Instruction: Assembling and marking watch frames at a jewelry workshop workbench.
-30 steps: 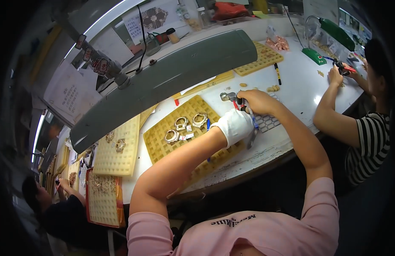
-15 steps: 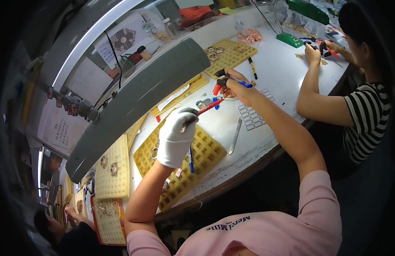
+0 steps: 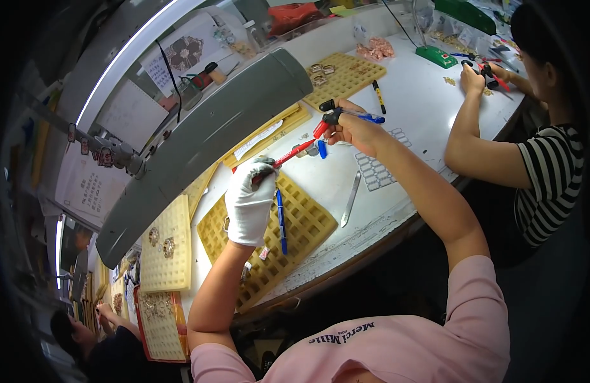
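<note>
My left hand (image 3: 250, 201), in a white glove, grips a red marker pen (image 3: 294, 154) that points up to the right. My right hand (image 3: 355, 132), with black finger cots, pinches a red cap (image 3: 320, 130) at the marker's tip; whether the cap is seated cannot be made out. A blue pen (image 3: 371, 117) is also held in the right hand, lying across the fingers. Under the gloved hand is a yellow grid tray (image 3: 304, 220) with another blue pen (image 3: 281, 222) on it. A small blue cap (image 3: 322, 150) stands just below the right fingers.
A grey lamp hood (image 3: 212, 140) spans the left side above the bench. On the bench lie a slim metal tool (image 3: 351, 199), a clear sheet of cells (image 3: 376, 171) and a yellow-black marker (image 3: 378, 97). A far tray (image 3: 343, 80) holds metal pieces. A co-worker (image 3: 550, 140) sits at the right.
My left hand has shifted slightly left and the red marker now meets the red cap in my right hand; before, they were apart. More of the blue pen on the tray shows.
</note>
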`<state>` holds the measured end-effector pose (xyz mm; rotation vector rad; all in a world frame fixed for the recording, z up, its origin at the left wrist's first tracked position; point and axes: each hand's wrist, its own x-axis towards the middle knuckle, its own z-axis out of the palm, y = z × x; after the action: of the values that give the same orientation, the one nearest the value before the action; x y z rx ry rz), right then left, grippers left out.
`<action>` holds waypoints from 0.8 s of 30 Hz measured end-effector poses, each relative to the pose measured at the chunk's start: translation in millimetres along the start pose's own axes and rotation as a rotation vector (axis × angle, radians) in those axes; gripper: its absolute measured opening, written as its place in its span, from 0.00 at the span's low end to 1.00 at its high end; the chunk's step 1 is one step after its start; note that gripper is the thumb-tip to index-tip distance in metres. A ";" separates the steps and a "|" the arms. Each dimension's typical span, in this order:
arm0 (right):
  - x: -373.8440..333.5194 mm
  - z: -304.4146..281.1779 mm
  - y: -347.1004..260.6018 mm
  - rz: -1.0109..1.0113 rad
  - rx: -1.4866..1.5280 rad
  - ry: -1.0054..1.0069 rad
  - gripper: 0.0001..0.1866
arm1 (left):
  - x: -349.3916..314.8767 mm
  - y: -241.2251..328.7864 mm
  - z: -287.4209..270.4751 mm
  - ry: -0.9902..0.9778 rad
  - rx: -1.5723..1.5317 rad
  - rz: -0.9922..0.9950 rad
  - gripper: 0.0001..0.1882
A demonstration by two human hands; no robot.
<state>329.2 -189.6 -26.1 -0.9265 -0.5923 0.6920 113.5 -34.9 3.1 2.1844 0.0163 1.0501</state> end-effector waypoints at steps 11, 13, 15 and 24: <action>-2.4 7.6 2.0 0.068 -0.005 -0.075 0.12 | 1.4 -8.8 0.4 0.024 -0.006 -0.021 0.07; -7.4 14.1 3.0 0.138 -0.048 -0.119 0.11 | 1.6 -10.7 1.8 0.024 -0.026 -0.068 0.08; -8.7 14.8 1.7 0.186 -0.099 -0.184 0.10 | 2.5 -15.5 1.3 -0.019 0.029 -0.104 0.11; -14.6 11.6 -2.8 0.135 -0.215 -0.358 0.10 | -9.2 0.6 0.9 -0.246 0.264 -0.038 0.12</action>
<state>312.3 -195.9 -20.5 -1.0568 -0.9414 0.9383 107.8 -38.7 -3.2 2.5288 0.0883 0.7871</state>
